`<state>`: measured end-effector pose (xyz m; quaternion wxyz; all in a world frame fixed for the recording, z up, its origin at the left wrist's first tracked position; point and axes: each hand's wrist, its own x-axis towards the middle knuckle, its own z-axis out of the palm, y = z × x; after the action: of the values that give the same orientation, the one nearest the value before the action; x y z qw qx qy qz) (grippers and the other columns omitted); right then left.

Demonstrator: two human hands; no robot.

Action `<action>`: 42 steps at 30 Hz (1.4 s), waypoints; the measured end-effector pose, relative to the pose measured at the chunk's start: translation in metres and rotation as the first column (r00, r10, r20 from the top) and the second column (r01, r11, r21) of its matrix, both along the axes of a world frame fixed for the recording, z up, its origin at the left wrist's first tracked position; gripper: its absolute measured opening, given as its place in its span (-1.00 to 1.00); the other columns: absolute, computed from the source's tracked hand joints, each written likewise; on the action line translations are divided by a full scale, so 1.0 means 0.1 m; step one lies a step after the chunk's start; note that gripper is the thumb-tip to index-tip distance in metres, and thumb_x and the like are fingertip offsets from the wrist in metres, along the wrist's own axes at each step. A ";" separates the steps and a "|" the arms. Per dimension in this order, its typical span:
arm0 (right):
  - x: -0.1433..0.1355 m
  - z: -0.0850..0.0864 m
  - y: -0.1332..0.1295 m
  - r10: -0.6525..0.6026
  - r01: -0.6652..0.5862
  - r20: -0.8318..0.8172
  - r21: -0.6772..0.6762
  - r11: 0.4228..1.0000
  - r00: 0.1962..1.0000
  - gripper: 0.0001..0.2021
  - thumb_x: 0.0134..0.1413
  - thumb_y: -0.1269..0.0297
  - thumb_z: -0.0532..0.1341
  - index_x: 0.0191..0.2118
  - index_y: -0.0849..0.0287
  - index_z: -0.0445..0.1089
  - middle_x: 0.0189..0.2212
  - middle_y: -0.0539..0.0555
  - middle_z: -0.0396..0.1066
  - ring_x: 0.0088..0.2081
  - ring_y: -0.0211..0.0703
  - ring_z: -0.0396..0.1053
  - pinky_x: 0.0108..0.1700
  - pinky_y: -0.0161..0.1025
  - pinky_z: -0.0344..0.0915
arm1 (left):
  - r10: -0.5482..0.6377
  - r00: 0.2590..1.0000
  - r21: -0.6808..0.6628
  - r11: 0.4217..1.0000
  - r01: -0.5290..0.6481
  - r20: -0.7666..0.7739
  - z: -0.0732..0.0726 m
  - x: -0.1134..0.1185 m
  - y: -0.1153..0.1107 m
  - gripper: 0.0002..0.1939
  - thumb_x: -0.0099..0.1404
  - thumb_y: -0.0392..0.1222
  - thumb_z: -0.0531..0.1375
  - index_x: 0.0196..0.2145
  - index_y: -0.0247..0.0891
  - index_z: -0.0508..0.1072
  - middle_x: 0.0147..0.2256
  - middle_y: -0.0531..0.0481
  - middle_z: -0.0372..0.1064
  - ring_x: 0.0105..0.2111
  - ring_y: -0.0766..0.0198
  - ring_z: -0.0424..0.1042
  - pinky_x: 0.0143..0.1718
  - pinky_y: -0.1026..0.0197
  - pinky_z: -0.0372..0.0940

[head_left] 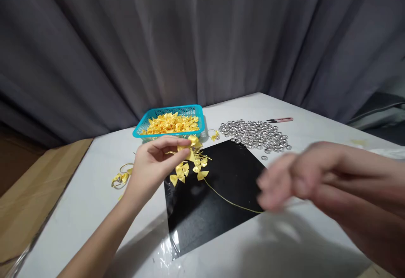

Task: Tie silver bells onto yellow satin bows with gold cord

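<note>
My left hand (161, 153) is closed in a pinch on a yellow ribbon bow (191, 155), over the near side of a black mat. Below and beside its fingertips are several more yellow bows (182, 171) and thin gold-coloured strands (199, 155). From these bows a thin yellow-green cord (230, 202) curves across the mat toward my right hand (284, 181). That hand is at the mat's right edge, smeared by motion. The cord's end disappears by its fingers, and whether they grip it cannot be made out.
Behind the black mat (218, 223), a turquoise basket (136, 132) holds many yellow bows. Silver ring-like pieces (253, 132) lie spread at the back right, near pink-handled thread snips (281, 120). Cord loops with a bow (121, 178) lie at left. A grey curtain (202, 37) hangs behind the white table (79, 210).
</note>
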<state>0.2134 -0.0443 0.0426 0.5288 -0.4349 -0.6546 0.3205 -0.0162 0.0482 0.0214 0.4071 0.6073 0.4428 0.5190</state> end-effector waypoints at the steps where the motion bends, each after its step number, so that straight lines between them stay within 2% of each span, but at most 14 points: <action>1: -0.08 0.09 0.08 0.027 -0.026 -0.048 0.012 1.000 0.998 -0.92 0.16 0.26 0.22 -0.36 -0.01 0.43 -0.37 -0.07 0.46 -0.23 -0.34 0.43 -0.26 -0.46 0.36 | -0.033 0.999 -0.008 0.999 0.033 -0.006 0.01 0.03 -0.04 -0.91 0.04 -0.29 0.37 -0.43 -0.14 0.61 -0.38 0.11 0.57 -0.39 0.38 0.51 -0.39 0.45 0.38; 2: -0.15 0.15 0.17 0.079 -0.078 -0.017 0.031 0.996 0.997 -0.92 0.10 0.29 0.27 -0.42 0.04 0.44 -0.29 -0.08 0.46 -0.20 -0.37 0.41 -0.23 -0.52 0.35 | -0.059 0.998 -0.009 0.998 0.059 -0.007 0.03 0.05 -0.07 -0.92 0.06 -0.28 0.36 -0.43 -0.14 0.61 -0.38 0.11 0.57 -0.38 0.39 0.51 -0.39 0.47 0.37; 4: -0.25 0.22 0.36 0.167 -0.168 0.009 0.023 0.986 0.986 -0.95 0.04 0.36 0.30 -0.42 0.10 0.46 -0.35 -0.08 0.44 -0.27 -0.41 0.40 -0.28 -0.56 0.33 | -0.098 0.995 -0.010 0.995 0.098 -0.004 0.05 0.08 -0.13 -0.94 0.10 -0.29 0.33 -0.44 -0.14 0.61 -0.39 0.11 0.58 -0.36 0.38 0.51 -0.38 0.48 0.37; 6: -0.31 0.23 0.52 0.235 -0.236 -0.035 -0.015 0.972 0.971 -0.97 0.05 0.37 0.28 -0.39 0.16 0.46 -0.44 -0.08 0.42 -0.37 -0.44 0.38 -0.38 -0.56 0.30 | -0.128 0.992 -0.030 0.991 0.128 -0.008 0.06 0.10 -0.17 -0.93 0.10 -0.30 0.33 -0.44 -0.15 0.61 -0.38 0.10 0.59 -0.35 0.37 0.51 -0.35 0.46 0.38; 9: -0.40 0.20 0.66 0.274 -0.283 -0.097 -0.087 0.955 0.957 -0.94 0.06 0.37 0.26 -0.39 0.24 0.44 -0.48 -0.07 0.41 -0.46 -0.47 0.33 -0.47 -0.55 0.26 | -0.149 0.989 -0.059 0.987 0.148 -0.011 0.06 0.12 -0.22 -0.91 0.10 -0.32 0.32 -0.42 -0.16 0.61 -0.37 0.08 0.59 -0.34 0.33 0.52 -0.32 0.43 0.40; 13: -0.44 0.14 0.72 0.291 -0.305 -0.092 -0.232 0.924 0.952 -0.93 0.03 0.39 0.25 -0.38 0.30 0.42 -0.52 -0.04 0.40 -0.58 -0.49 0.21 -0.54 -0.49 0.18 | -0.154 0.988 -0.015 0.988 0.154 -0.024 0.07 0.14 -0.26 -0.90 0.10 -0.34 0.31 -0.43 -0.17 0.61 -0.37 0.06 0.59 -0.33 0.30 0.53 -0.31 0.39 0.42; 17: -0.40 0.06 0.70 0.236 -0.227 0.008 -0.240 0.944 0.972 -0.88 0.03 0.31 0.25 -0.40 0.28 0.42 -0.49 0.01 0.36 -0.49 -0.39 0.25 -0.51 -0.44 0.16 | -0.127 0.991 -0.009 0.992 0.127 -0.046 0.08 0.15 -0.27 -0.91 0.11 -0.33 0.31 -0.41 -0.18 0.61 -0.36 0.04 0.59 -0.32 0.28 0.53 -0.31 0.38 0.43; 20: -0.37 0.01 0.64 0.186 -0.165 0.074 -0.225 0.960 0.980 -0.86 0.03 0.26 0.25 -0.43 0.24 0.40 -0.60 -0.06 0.20 -0.58 -0.44 0.11 -0.59 -0.46 0.03 | -0.122 0.992 -0.004 0.993 0.122 -0.038 0.08 0.15 -0.27 -0.91 0.13 -0.30 0.30 -0.42 -0.17 0.62 -0.39 0.06 0.59 -0.36 0.33 0.53 -0.35 0.43 0.41; 23: -0.37 -0.01 0.57 0.123 -0.091 0.229 -0.147 0.985 0.966 -0.85 0.10 0.26 0.19 -0.43 0.20 0.39 -0.65 -0.10 0.10 -0.64 -0.47 -0.01 -0.64 -0.47 -0.05 | -0.118 0.993 -0.017 0.993 0.118 -0.021 0.07 0.16 -0.27 -0.89 0.14 -0.31 0.30 -0.42 -0.13 0.63 -0.40 0.11 0.60 -0.38 0.37 0.54 -0.36 0.49 0.40; 27: -0.38 -0.06 0.51 0.087 -0.084 0.400 -0.023 0.996 0.912 -0.83 0.16 0.34 0.13 -0.44 0.22 0.35 -0.63 -0.10 0.16 -0.62 -0.49 0.02 -0.58 -0.46 -0.01 | -0.087 0.996 -0.010 0.996 0.087 -0.004 0.05 0.16 -0.28 -0.87 0.12 -0.32 0.31 -0.44 -0.10 0.63 -0.42 0.13 0.60 -0.39 0.37 0.55 -0.33 0.48 0.43; 34: -0.40 -0.12 0.46 0.029 -0.041 0.441 0.018 0.999 0.897 -0.84 0.16 0.35 0.13 -0.44 0.22 0.32 -0.60 -0.08 0.20 -0.59 -0.46 0.05 -0.53 -0.43 0.03 | -0.056 0.998 -0.022 0.998 0.056 0.010 0.06 0.20 -0.28 -0.89 0.03 -0.34 0.36 -0.49 -0.13 0.63 -0.47 0.11 0.58 -0.45 0.36 0.54 -0.44 0.48 0.42; 42: -0.43 -0.10 0.40 -0.077 0.029 0.512 0.102 0.994 0.855 -0.85 0.13 0.37 0.15 -0.46 0.20 0.33 -0.59 -0.07 0.22 -0.58 -0.42 0.08 -0.55 -0.39 0.00 | -0.072 0.996 -0.056 0.996 0.074 0.048 0.03 0.21 -0.29 -0.89 0.04 -0.33 0.36 -0.50 -0.12 0.62 -0.47 0.12 0.57 -0.45 0.38 0.53 -0.41 0.50 0.41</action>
<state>0.1708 -0.0045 0.0323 0.3621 -0.4983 -0.7737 0.1480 0.0050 0.0189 0.0242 0.4532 0.5990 0.4254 0.5048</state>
